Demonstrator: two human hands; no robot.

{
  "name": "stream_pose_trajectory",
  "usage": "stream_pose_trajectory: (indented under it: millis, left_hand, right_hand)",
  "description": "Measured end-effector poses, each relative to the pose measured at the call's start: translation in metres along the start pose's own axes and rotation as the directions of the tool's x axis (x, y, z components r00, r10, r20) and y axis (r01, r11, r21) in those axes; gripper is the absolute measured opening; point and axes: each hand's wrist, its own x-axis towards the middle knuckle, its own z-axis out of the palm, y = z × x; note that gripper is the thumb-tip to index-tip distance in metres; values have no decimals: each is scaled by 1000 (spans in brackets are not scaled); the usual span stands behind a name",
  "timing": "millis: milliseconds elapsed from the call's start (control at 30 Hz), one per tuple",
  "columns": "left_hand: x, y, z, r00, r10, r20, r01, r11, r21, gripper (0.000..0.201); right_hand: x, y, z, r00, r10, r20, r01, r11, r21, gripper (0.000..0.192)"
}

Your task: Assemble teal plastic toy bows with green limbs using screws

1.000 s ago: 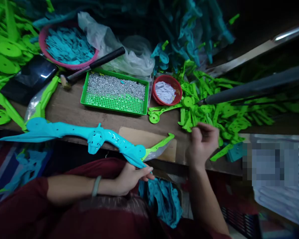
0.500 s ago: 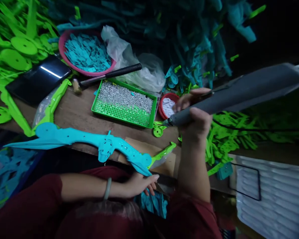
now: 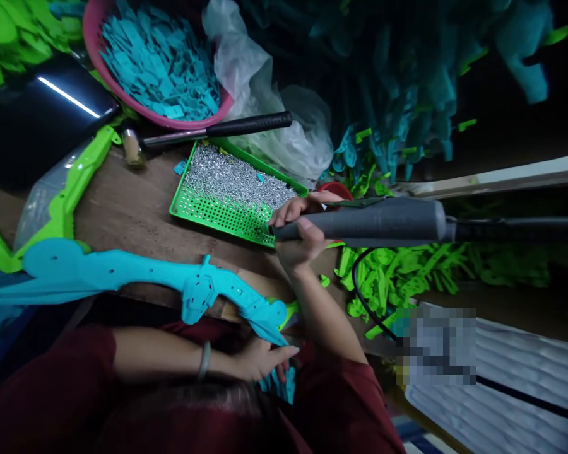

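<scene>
Head cam showed the right hand (image 3: 299, 234) wrapped around a grey electric screwdriver (image 3: 360, 222) whose tip hung over the green screw tray (image 3: 218, 214), while the left hand (image 3: 260, 356) pinched the turquoise toy bow (image 3: 146, 277) at its end; I'd have kept that bow flat on the surface (image 3: 132, 214).

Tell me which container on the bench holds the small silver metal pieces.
The green perforated tray, right by the right hand holding the grey tool. The pink basin behind it holds flat blue plastic pieces instead.

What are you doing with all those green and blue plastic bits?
A person sits at a wooden bench. The left hand holds one end of a long blue plastic toy piece that lies along the bench edge. The right hand grips a grey power screwdriver, its tip over the green tray of small silver screws. A hammer lies behind the tray.
</scene>
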Motion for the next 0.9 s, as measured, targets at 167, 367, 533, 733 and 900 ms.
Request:
stream_pose_trajectory:
  millis: [167, 367, 533, 733, 900]
  left_hand:
    - [-1, 4, 0, 1000, 10, -13, -10, 1000, 23, 63]
    - [-3, 7, -1, 999, 42, -13, -41, 997, 61, 63]
    - [-1, 3, 0, 998, 57, -28, -54, 994, 90, 65]
    - [1, -2, -3, 995, 80, -52, -72, 987, 143, 67]
    - [-6, 3, -6, 995, 76, -60, -66, 986, 151, 57]
  right_hand:
    - [1, 2, 2, 1000, -8, -2, 8, 1000, -15, 26]
    - [2, 1, 3, 999, 18, -35, -19, 999, -27, 30]
    - [-2, 6, 0, 998, 50, -32, -52, 996, -73, 36]
    - [3, -11, 3, 999, 11, -46, -13, 998, -53, 27]
    - [-30, -100, -22, 998, 46, -31, -51, 982, -184, 8]
